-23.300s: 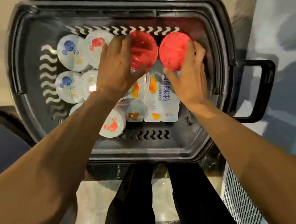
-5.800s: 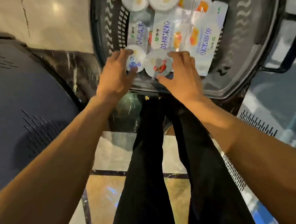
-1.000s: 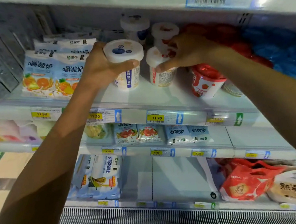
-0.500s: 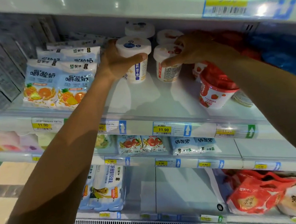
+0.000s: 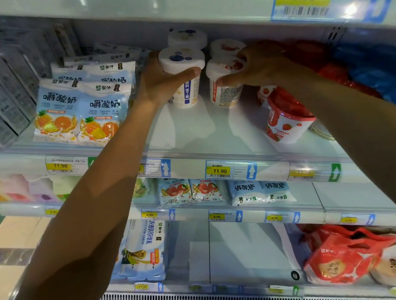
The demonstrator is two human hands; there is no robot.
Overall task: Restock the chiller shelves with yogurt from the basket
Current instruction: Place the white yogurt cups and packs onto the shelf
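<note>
Two cups are in your grip on the shelf (image 5: pixel 190 131), left hand (image 5: pixel 161 85) wrapped round the blue cup (image 5: pixel 183 78), right hand (image 5: pixel 256 68) pinching the red cup (image 5: pixel 225 85), so seat each flat behind its row before letting go.

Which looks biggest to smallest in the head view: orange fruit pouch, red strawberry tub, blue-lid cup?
1. orange fruit pouch
2. red strawberry tub, though nearer the camera
3. blue-lid cup, gripped by the left hand
</note>
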